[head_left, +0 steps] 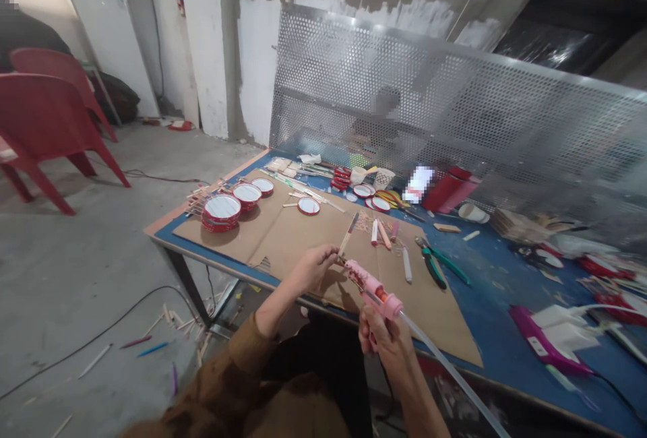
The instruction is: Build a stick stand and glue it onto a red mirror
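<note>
Gripping a pink glue gun (373, 288) with a clear stick trailing behind, the right hand (380, 335) meets a thin wooden stick (348, 234) pinched by the left hand (314, 265).

No text, label, brand, number or sign can be read anywhere in the view. The pink glue gun (373, 287) shows faint markings along its body, too small and blurred to make out. A patch on the red container (439, 190) at the back of the counter (495, 276) is blurred over, so whatever stands there is illegible. The round red-rimmed lids (222, 209) show plain white faces, and the white box (561, 327) near the purple tool carries no print that can be made out.
</note>
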{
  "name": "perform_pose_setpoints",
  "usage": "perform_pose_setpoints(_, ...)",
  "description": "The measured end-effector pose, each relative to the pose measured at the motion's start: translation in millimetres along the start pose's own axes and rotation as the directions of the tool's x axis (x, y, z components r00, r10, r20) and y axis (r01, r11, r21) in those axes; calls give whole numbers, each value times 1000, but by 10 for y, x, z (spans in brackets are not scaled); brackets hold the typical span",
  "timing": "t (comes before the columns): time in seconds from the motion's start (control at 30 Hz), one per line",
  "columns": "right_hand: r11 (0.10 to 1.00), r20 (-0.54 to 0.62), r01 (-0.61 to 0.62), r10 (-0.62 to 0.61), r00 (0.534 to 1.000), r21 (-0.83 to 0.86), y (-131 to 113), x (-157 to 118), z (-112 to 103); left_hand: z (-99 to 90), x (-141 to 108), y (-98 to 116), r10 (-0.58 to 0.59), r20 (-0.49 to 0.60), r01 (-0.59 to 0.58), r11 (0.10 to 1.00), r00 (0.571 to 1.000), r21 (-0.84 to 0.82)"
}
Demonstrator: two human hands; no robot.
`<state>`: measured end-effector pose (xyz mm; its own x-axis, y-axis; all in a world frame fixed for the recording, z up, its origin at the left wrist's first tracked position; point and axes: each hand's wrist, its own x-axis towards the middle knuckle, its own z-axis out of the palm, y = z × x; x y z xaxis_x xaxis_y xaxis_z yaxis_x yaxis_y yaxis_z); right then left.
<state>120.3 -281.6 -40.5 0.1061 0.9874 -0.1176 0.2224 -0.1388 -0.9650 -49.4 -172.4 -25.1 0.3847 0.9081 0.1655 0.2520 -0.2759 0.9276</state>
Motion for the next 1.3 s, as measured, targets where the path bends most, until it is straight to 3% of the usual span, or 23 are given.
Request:
perform_pose_setpoints(0.43, 998, 15, 10, -9, 1000, -57, -108, -83, -4, 32, 17, -46, -19, -9, 19, 1000, 1000, 20)
perform_pose_setpoints(0.73, 999, -33, 46, -46, 998, 19, -111, -2, -4, 29, -3, -47, 31, 41, -26, 995, 999, -97)
perform_pose_setpoints(0.93, 994, -63, 91, -88, 994, 57, -194, 56, -2, 14, -16, -32, 39, 65, -33, 995, 997, -92)
perform_pose_setpoints(1.3, 997, -141, 34, -23, 990, 70, -295, 126, -41, 32, -14, -59, 35, 57, -29, 994, 998, -107)
